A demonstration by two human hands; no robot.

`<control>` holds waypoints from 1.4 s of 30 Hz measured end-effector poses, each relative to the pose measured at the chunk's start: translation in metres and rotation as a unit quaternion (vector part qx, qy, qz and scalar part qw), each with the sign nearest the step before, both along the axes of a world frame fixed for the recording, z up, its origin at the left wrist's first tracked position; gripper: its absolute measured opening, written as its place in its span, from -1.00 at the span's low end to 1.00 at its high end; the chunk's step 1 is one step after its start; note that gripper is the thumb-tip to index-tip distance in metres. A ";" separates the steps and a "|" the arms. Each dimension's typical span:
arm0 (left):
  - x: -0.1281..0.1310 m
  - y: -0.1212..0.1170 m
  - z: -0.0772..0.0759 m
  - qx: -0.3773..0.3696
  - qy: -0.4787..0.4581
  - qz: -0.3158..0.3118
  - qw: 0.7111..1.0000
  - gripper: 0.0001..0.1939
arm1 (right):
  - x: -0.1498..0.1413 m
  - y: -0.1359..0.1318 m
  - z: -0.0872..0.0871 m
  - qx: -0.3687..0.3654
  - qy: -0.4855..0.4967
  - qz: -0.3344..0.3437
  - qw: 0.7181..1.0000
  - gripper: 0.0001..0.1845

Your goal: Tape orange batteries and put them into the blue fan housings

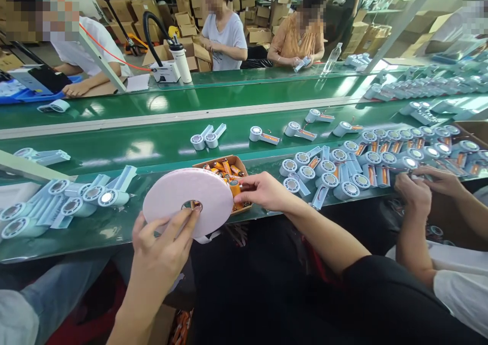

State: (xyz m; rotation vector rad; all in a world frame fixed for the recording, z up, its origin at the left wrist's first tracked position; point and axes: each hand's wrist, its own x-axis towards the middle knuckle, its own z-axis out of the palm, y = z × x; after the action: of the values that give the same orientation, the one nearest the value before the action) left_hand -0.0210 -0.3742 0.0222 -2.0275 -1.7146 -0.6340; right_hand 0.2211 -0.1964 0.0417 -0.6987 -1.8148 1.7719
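Note:
A wide, pale pink-white roll of tape [168,192] is gripped by my left hand [163,243], with fingertips at its centre hole and the thumb behind its edge. My right hand [267,192] is closed at the roll's right edge, thumb and fingers pinching an orange battery [235,187]. Behind the roll stands a small cardboard box [241,163] holding several orange batteries [225,168]. Part of the box is hidden by the roll and my right hand.
Light-blue fan housings [328,172] crowd the bench on the right, and more housings [72,197] lie at left. Others sit on the green conveyor [160,151]. A co-worker's hands [415,187] work close on my right. People sit across the line.

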 end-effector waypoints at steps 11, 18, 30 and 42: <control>0.020 0.000 -0.031 -0.059 -0.067 -0.023 0.996 -0.42 | 0.011 -0.006 -0.022 -0.128 0.062 -0.075 0.987 -0.56; 0.043 0.016 -0.020 0.019 -0.044 -0.001 0.999 -0.43 | -0.007 -0.008 -0.023 -0.138 0.171 -0.219 0.951 -0.47; 0.080 0.003 -0.037 -0.111 -0.035 -0.107 0.987 -0.35 | 0.062 0.071 -0.007 -0.013 0.300 -0.505 0.809 -0.82; 0.029 0.306 0.034 -0.329 -0.028 0.020 0.944 -0.54 | 0.136 0.015 -0.058 -0.069 0.191 -0.569 0.797 -0.43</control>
State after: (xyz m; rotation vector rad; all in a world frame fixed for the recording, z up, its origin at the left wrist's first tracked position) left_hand 0.0083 -0.0679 0.0562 -2.3993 -2.2043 -0.0951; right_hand 0.3572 -0.1819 -0.0158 -1.0709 -0.6550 1.0554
